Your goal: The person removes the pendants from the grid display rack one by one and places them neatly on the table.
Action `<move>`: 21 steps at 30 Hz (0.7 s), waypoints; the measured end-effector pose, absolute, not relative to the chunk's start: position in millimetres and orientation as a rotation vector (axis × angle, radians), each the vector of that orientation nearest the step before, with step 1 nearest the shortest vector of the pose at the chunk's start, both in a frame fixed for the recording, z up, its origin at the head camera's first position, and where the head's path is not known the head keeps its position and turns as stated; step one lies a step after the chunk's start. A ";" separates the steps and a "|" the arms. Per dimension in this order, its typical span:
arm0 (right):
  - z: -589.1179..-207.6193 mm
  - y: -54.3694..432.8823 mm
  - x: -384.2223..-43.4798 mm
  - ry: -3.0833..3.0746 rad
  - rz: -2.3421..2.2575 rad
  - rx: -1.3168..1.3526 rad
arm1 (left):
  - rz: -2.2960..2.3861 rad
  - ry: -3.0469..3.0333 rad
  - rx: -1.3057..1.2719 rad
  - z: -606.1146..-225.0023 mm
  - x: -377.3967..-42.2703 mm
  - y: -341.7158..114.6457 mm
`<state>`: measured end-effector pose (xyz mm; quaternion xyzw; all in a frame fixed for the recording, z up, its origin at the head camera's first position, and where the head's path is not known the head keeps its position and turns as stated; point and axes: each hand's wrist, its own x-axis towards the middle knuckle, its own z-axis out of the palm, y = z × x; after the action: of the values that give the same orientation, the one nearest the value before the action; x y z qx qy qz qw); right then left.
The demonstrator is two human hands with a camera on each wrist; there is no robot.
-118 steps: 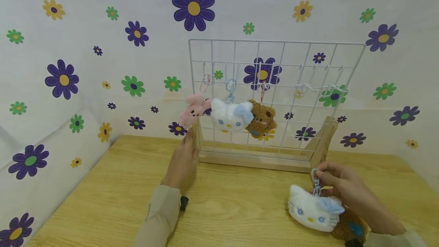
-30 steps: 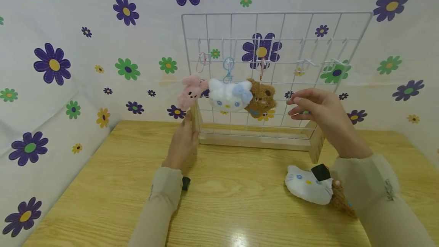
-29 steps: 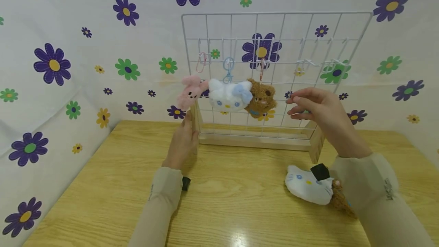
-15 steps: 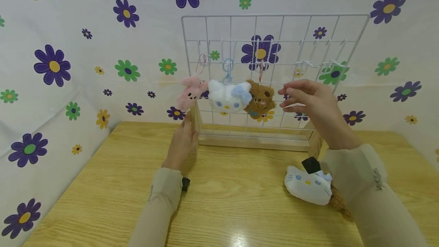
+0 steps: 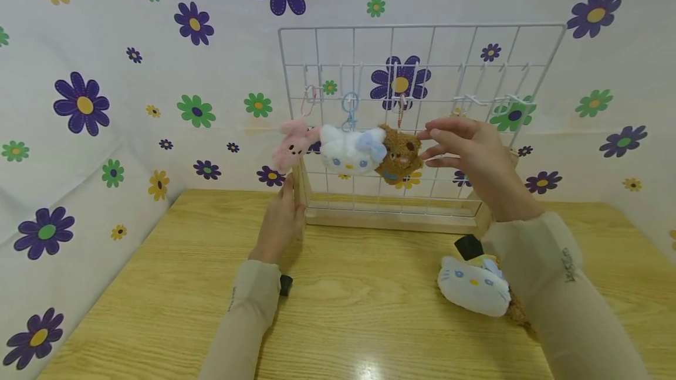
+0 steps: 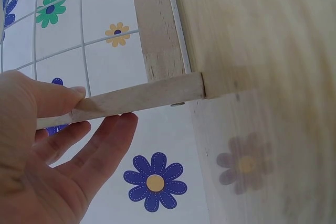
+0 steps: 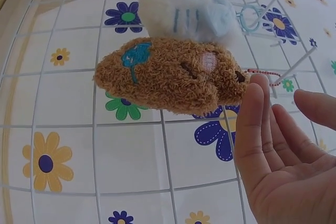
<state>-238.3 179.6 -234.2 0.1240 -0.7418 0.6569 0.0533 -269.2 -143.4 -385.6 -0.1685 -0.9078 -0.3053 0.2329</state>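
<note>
My left hand (image 5: 278,221) grips the wooden side leg of the stand; the left wrist view shows thumb and fingers on either side of that wooden leg (image 6: 152,93). Raised in front of the rack, my right hand (image 5: 475,154) is nearest the hanging brown bear plush keychain (image 5: 399,157). Its fingers are spread and bent a little, holding nothing, with fingertips right at the bear's edge. In the right wrist view the bear hangs by a red bead chain (image 7: 265,72) from a white hook. Beside it hang a white cat plush (image 5: 343,151) with a blue bow and a pink rabbit plush (image 5: 291,148).
Several bare hooks (image 5: 475,100) are on the right part of the white wire grid rack (image 5: 422,26). On the wooden table (image 5: 338,309), another white cat plush (image 5: 470,291) lies over a brown plush (image 5: 520,312), partly hidden by my right sleeve (image 5: 554,274). A flowered cloth stands behind.
Earlier my right hand held the ring of the cat plush on the table; it let go, rose to the rack and has moved left to the bear. My left hand stays on the stand.
</note>
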 end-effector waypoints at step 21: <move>-223.0 168.1 -247.7 -2.243 2.049 0.390 | -0.834 -2.503 -0.474 -387.1 -268.2 -145.2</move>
<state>-247.7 168.1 -223.0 0.1271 -0.7318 0.6684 0.0391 -268.2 -145.2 -387.1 -0.1721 -0.9091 -0.3028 0.2286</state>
